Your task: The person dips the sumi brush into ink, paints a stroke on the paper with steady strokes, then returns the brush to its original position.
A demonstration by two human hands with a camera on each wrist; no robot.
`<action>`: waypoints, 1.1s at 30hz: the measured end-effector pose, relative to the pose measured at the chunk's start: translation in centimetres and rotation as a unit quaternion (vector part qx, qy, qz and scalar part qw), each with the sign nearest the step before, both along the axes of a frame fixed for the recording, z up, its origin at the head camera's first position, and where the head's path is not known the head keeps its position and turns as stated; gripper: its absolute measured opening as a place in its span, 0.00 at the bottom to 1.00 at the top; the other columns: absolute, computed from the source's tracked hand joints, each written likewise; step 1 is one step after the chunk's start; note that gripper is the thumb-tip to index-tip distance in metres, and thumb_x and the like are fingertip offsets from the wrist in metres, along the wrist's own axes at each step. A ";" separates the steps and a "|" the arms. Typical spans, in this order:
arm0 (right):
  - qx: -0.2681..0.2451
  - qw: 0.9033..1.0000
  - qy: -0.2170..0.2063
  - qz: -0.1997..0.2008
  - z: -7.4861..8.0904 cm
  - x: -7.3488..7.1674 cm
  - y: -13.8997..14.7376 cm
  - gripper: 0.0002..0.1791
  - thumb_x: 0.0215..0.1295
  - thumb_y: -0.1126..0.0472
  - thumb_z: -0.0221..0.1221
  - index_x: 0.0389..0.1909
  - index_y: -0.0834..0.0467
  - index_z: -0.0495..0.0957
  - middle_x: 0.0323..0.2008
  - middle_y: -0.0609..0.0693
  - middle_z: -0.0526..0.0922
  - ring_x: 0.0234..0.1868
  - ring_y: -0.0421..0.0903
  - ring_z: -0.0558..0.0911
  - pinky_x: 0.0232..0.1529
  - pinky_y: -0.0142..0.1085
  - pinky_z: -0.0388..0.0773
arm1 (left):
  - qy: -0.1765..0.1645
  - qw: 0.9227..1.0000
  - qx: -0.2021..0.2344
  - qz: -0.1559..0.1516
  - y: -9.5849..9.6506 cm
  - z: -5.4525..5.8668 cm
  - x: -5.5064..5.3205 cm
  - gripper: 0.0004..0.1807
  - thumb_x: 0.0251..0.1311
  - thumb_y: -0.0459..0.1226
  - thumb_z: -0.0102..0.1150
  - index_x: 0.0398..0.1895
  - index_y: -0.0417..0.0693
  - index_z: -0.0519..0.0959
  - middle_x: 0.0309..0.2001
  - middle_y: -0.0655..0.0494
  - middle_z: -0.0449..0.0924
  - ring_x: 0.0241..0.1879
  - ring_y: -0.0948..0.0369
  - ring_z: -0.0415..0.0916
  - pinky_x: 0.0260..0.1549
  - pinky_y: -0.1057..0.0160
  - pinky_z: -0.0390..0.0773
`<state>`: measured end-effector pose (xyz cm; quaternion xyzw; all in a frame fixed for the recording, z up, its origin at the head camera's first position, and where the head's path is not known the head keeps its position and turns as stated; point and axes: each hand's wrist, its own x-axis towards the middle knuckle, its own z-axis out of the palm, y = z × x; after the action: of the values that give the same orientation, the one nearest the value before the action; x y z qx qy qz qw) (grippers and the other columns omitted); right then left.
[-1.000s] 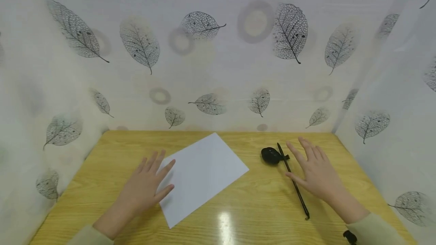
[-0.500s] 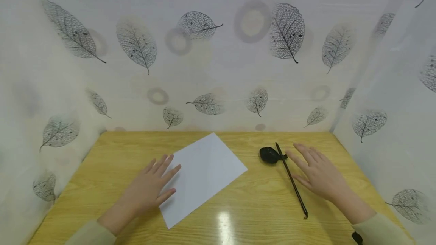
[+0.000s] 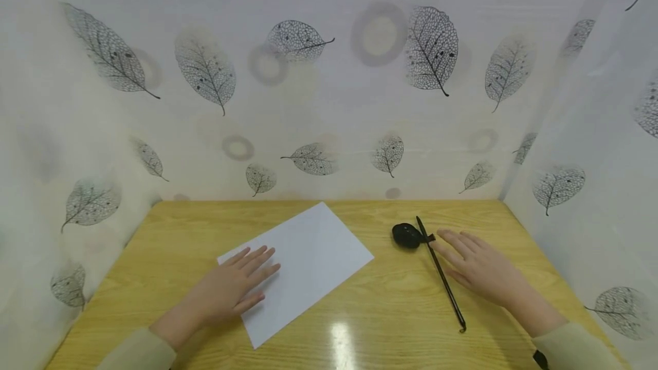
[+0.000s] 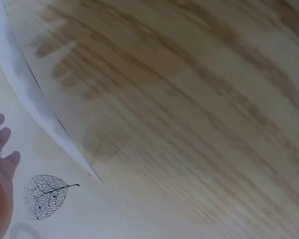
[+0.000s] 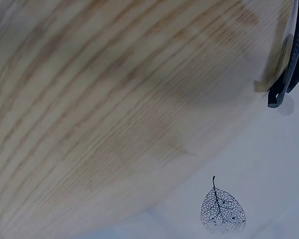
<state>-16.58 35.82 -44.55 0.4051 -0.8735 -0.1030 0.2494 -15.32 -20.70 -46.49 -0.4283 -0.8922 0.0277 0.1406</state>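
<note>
In the head view a white sheet of paper [image 3: 313, 267] lies at an angle on the table. My left hand [image 3: 231, 290] is over its left part, palm down with fingers spread; the left wrist view shows the sheet's edge [image 4: 50, 119] beside several fingertips. On the right, a slim black brush [image 3: 444, 281] with a small loop at its near end leans across the short stem of a rounded black dish-like piece [image 3: 406, 236]. Just right of the brush, my right hand [image 3: 483, 270] has its fingers extended, fingertips close to the shaft, gripping nothing.
The light wooden table [image 3: 329, 313] is enclosed at the back and both sides by pale leaf-patterned sheeting [image 3: 329, 101]. A small black object [image 3: 540, 358] shows under the right sleeve.
My left hand has shifted rightward and lower, further over the paper. The right hand has sunk nearer the brush with its fingers less spread. Paper, brush and black piece stay put.
</note>
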 end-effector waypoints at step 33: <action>0.041 0.994 0.024 0.097 -2.5 -0.1 -0.4 0.31 0.84 0.68 0.29 0.57 0.60 0.84 0.58 0.57 0.87 0.55 0.53 0.87 0.58 0.48 0.82 | -0.071 0.996 -0.001 -0.046 -2.2 -0.8 -0.3 0.39 0.66 0.47 0.63 0.80 0.51 0.67 0.78 0.39 0.68 0.75 0.43 0.71 0.78 0.76 0.19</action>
<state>-16.67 35.38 -47.03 0.4953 -0.8190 -0.1232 0.2622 -15.59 -22.85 -47.34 -0.4700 -0.8792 -0.0082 0.0773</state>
